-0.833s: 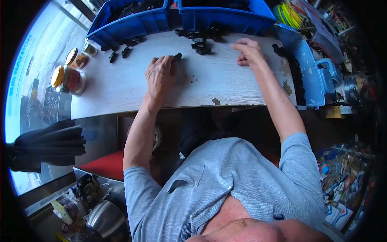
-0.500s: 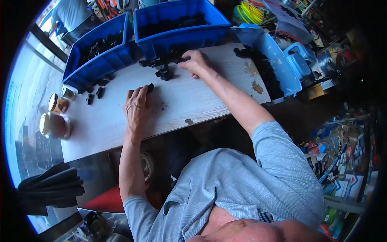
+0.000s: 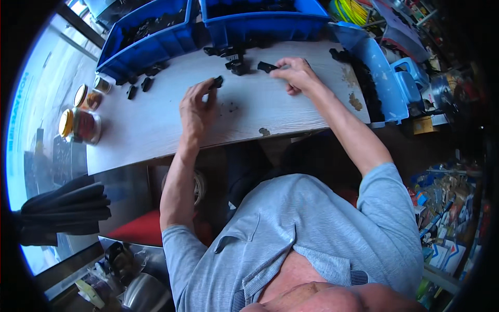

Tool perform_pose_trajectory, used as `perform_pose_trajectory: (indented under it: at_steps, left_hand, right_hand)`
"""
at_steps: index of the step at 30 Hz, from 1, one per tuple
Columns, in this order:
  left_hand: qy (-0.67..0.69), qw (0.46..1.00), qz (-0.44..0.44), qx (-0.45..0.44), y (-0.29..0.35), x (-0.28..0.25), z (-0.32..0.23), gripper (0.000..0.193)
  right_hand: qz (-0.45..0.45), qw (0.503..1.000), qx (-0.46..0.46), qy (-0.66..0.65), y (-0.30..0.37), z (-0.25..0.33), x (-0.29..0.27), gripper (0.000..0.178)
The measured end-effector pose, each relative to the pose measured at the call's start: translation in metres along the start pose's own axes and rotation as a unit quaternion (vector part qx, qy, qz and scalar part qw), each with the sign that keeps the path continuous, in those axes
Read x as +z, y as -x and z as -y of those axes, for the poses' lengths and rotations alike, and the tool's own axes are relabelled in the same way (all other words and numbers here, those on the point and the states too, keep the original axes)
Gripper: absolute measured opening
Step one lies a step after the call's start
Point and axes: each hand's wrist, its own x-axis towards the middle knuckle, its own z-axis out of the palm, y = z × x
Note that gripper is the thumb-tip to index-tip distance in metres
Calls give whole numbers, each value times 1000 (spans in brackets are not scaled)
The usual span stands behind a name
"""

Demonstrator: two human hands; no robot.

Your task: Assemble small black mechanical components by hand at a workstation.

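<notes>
On the white desk [image 3: 156, 125], the left hand [image 3: 196, 106] pinches a small black plastic part [image 3: 217, 81] in its fingers [image 3: 209, 88]; the right hand [image 3: 295, 75] grips another black part [image 3: 266, 66] near blue bins [image 3: 150, 47].

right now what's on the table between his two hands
In the head view, the stretch of white table between left hand and right hand is mostly bare, only tiny dark specks.

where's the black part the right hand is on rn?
In the head view, the black part lies on the white table at the right hand fingertips, just right of the loose pile of black parts and in front of the blue bin.
</notes>
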Motion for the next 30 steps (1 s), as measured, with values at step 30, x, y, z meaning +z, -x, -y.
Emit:
perform_pose_trajectory:
  at_steps: [30]
  left_hand:
    - [-135, 956, 232, 117, -2, 47, -55, 38]
  right_hand:
    - [60, 994, -40, 81, 37, 5, 19, 37]
